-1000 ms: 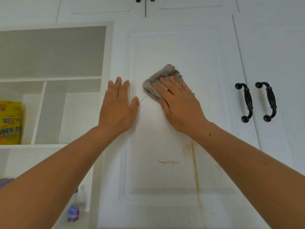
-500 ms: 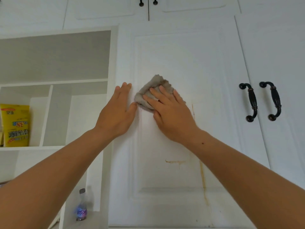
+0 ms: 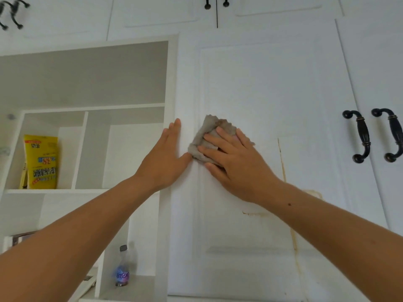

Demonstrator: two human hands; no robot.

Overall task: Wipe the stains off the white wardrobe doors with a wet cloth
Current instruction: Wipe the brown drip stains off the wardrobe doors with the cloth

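Right hand (image 3: 237,168): laid flat on the grey cloth (image 3: 207,136), fingers straight and spread, pressing it against the door; not curled round it.
Left hand (image 3: 165,162): flat on the door's left frame strip, fingers straight and together, pointing up; holding nothing; thumb tip just beside the cloth's lower left edge, contact unclear.
Grey cloth: crumpled, against the white wardrobe door (image 3: 261,88), at the left edge of its recessed panel, about mid-height; upper corner sticking out above the fingertips; brownish patch near the top.
White wardrobe door: closed, with a raised-moulding panel.
Vertical brown streak (image 3: 283,166): right of the right hand, running down the panel, hidden behind the right forearm, showing again lower down.
Short brown smear (image 3: 254,213): horizontal, below the right hand, just left of the forearm.
Faint tan outline (image 3: 316,191): just above the right forearm, right of the streak.
Black handles (image 3: 363,136): pair, upright, side by side at the right, well apart from the cloth.
Open shelving (image 3: 87,190): left of the door, white, split into compartments.
Yellow packet (image 3: 41,162): standing in the left compartment, print upside down.
Plastic bottle (image 3: 122,271): upright on the lower shelf, dark cap, blue-purple label.
Upper doors: two black knobs (image 3: 207,5) at top centre; blurred dark handles (image 3: 13,14) at top left.
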